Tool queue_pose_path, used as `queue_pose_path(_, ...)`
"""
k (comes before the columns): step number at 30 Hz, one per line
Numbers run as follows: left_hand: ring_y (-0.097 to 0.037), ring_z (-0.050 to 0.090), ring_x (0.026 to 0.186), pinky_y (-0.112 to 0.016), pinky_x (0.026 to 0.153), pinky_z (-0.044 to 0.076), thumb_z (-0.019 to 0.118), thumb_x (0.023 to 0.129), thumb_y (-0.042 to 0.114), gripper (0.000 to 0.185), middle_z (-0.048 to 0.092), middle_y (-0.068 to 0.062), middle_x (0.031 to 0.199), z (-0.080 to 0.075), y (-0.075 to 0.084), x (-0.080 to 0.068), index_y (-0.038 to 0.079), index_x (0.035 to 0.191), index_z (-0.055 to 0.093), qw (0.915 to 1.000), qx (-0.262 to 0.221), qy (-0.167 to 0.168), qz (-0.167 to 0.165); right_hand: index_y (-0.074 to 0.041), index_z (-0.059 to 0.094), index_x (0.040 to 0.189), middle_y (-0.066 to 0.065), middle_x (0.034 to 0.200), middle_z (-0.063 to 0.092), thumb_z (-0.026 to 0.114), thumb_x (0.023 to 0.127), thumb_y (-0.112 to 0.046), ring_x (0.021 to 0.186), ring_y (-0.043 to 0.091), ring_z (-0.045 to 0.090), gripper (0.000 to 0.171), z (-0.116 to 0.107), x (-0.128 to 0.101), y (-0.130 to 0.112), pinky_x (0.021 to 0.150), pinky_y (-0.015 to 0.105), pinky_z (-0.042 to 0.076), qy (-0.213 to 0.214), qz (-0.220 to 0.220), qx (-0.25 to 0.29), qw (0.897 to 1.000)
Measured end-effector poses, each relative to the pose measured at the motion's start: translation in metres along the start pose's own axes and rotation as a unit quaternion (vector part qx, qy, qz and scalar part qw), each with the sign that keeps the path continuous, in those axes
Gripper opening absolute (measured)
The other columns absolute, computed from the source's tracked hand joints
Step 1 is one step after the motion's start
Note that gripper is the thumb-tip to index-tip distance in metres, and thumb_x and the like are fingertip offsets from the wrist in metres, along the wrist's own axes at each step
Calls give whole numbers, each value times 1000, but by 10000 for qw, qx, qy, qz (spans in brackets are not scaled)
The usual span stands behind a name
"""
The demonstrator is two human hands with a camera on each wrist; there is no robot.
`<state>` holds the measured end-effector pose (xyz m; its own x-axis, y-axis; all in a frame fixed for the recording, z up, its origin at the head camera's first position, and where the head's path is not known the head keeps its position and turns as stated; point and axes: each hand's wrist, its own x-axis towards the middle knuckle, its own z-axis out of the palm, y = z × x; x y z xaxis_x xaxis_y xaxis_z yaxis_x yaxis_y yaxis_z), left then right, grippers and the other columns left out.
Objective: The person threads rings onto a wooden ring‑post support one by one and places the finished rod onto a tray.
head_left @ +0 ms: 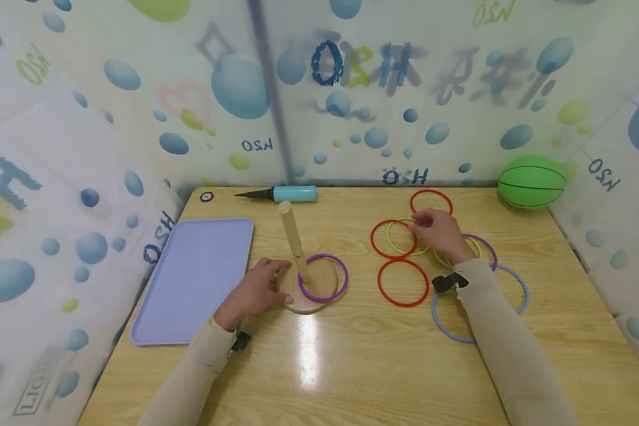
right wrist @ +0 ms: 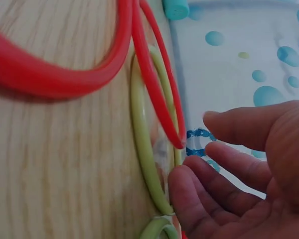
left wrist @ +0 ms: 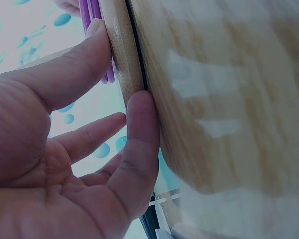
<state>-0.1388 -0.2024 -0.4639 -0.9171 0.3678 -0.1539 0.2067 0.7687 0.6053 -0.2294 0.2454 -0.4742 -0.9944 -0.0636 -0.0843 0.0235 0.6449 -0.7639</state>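
We're reaching w/ our right hand [head_left: 441, 232] for the thin yellow-green plastic ring [right wrist: 141, 144]. It's lying flat on the light wooden table [head_left: 351, 355], right under our fingertips [right wrist: 185, 185], partly under a red plastic ring [head_left: 393, 238]. Fingers are bent & touching it, not gripping yet. Our left hand [head_left: 255, 291] is pinching the round wooden base [head_left: 303, 305] of the peg stand, w/ a purple ring [head_left: 323, 278] on it, well apart to the left.

Bright, even light; glare on table [head_left: 309, 355] (wrist views blurred)
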Motion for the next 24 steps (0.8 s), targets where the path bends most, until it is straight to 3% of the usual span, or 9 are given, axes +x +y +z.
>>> queue_pose_path(4, -36, 68, 110, -48, 94, 57, 93, 82, 23, 80, 58, -21, 124, 0, -1, 0, 1, 149, 56, 10000, -14, 35, 33, 1, 64, 138, 24, 128, 68, 69, 103, -25, 119, 39, 64, 44, 0, 2, -1, 101, 52, 54, -158, -28, -214, 9996)
queue_pose_path(10, -37, 68, 110, -48, 95, 57, 92, 83, 23, 80, 57, -21, 124, 0, 0, -1, 1, 150, 55, 10000, 8, 21, 33, -1, 66, 135, 21, 118, 71, 72, 100, -20, 103, 33, 67, 41, 2, 6, 2, 84, 39, 54, -261, -165, -468, 9984)
queue_pose_path(16, -34, 67, 109, -46, 92, 57, 92, 83, 25, 80, 57, -19, 124, 1, -2, 0, 3, 151, 55, 10000, 13, 12, -38, 0, 66, 136, 24, 117, 72, 71, 101, -17, 80, 21, 74, 40, 2, 8, 4, 70, 30, 59, -504, 69, -197, 9985)
queue_pose_path(24, -34, 68, 109, -46, 91, 57, 93, 82, 26, 81, 58, -20, 124, 1, -4, 1, 3, 150, 56, 10000, -6, 31, -14, 1, 68, 134, 24, 117, 71, 66, 103, -14, 80, 18, 74, 35, -1, 6, 3, 72, 28, 63, -580, 289, 282, 9975)
